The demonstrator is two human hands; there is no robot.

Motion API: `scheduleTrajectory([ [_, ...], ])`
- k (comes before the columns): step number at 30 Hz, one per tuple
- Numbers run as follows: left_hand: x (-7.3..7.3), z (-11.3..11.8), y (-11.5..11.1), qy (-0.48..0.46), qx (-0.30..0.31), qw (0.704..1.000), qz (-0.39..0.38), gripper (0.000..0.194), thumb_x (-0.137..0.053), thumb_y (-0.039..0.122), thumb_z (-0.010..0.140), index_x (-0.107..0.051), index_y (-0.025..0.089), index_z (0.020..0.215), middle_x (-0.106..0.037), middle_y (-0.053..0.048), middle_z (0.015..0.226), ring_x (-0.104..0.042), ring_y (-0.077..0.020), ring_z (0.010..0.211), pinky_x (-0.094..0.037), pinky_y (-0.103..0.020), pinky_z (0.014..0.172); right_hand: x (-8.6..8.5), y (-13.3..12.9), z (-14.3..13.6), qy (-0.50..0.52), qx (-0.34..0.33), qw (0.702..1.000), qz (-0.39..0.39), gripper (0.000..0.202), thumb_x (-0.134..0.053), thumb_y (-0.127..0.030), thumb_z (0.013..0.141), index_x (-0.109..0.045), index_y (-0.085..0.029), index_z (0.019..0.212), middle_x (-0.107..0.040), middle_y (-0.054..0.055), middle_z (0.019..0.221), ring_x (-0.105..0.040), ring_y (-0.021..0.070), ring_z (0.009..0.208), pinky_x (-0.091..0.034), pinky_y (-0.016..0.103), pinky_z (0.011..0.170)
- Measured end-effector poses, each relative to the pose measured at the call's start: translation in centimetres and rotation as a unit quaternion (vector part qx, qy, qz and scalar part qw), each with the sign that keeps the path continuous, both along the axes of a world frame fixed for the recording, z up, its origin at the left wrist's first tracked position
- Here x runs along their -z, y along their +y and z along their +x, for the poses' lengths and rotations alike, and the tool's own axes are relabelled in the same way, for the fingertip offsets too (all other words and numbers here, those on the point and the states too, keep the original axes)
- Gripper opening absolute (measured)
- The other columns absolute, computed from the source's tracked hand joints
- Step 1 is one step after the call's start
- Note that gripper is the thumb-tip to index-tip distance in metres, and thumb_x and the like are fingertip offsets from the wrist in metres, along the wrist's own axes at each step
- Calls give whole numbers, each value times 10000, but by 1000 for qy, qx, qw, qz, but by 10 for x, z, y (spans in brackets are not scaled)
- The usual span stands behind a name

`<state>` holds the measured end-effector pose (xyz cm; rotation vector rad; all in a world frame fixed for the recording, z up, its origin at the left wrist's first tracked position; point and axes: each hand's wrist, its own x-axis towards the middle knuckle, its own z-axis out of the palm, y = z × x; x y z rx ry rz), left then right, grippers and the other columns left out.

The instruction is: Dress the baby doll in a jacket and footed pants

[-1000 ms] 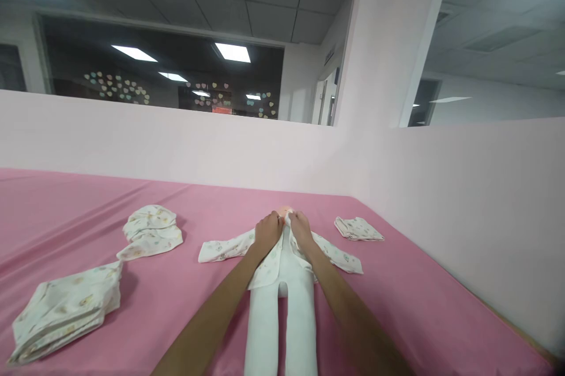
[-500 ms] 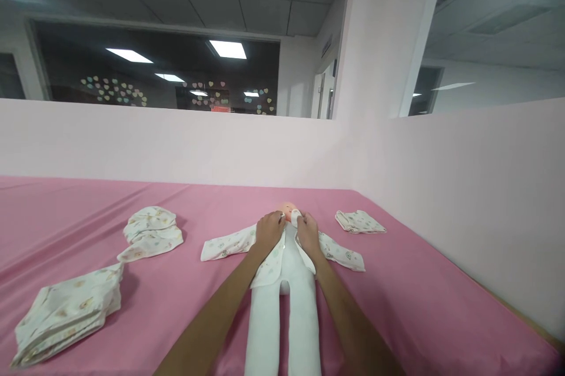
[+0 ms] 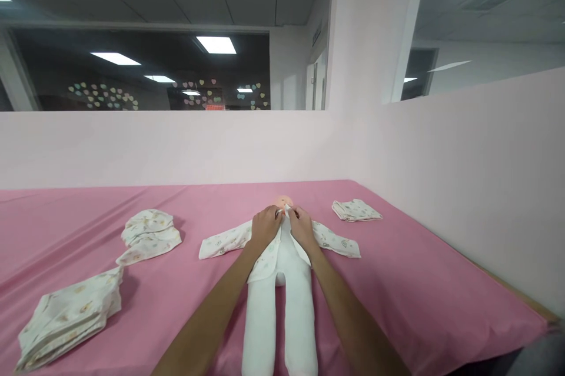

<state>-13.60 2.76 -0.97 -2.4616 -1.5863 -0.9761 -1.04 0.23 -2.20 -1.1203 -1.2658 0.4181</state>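
Note:
A baby doll (image 3: 276, 305) with a white cloth body lies on its back, head away from me, its legs toward me. It wears a white printed baby shirt (image 3: 267, 261), unfastened down the front, with both sleeves spread out sideways. Near the doll's neck, my left hand (image 3: 266, 226) is closed on the left edge of the shirt's collar. Across from it, my right hand (image 3: 301, 228) pinches the right collar edge. The two hands are close together just below the doll's head (image 3: 283, 200), which they partly cover.
A pink sheet (image 3: 176, 317) covers the surface. On the left lie a crumpled printed cloth cap-like piece (image 3: 150, 232) and a folded printed cloth (image 3: 73, 314). Another folded cloth (image 3: 356, 210) lies at the right. Pale walls (image 3: 176, 149) rise behind and to the right.
My right hand has drawn its collar edge inward, toward my left hand, so the gap at the neck is narrower. The whole view has shifted slightly.

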Motion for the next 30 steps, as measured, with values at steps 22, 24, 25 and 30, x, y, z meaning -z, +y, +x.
scheduleTrajectory([
  [22, 3, 1, 3, 29, -6, 1000, 9, 234, -440, 338, 971, -625, 197, 943, -707, -67, 966, -641, -236, 873, -344, -299, 663, 3, 1, 0, -33, -37, 999, 15, 250, -507, -329, 817, -705, -192, 885, -731, 43, 953, -646, 199, 908, -478, 328, 868],
  [24, 3, 1, 3, 31, -3, 999, 7, 228, -448, 333, 967, -627, 193, 961, -702, -79, 980, -641, -242, 879, -354, -302, 669, 4, 2, 0, -33, -32, 999, 18, 247, -516, -319, 813, -707, -196, 909, -728, 50, 1006, -648, 205, 933, -473, 348, 904],
  [25, 3, 1, 4, 31, -2, 999, 6, 224, -452, 330, 966, -628, 191, 971, -700, -83, 987, -640, -243, 882, -358, -302, 673, 4, 2, 0, -34, -30, 999, 19, 245, -518, -315, 814, -708, -199, 918, -725, 52, 1024, -648, 206, 947, -471, 355, 917],
  [30, 3, 1, 5, 16, 7, 1000, -1, 218, -462, 324, 958, -632, 189, 974, -698, -87, 997, -639, -243, 903, -370, -301, 688, 5, 4, -1, -41, -27, 998, 29, 234, -514, -296, 819, -711, -213, 914, -720, 53, 1026, -644, 211, 997, -468, 365, 947],
])
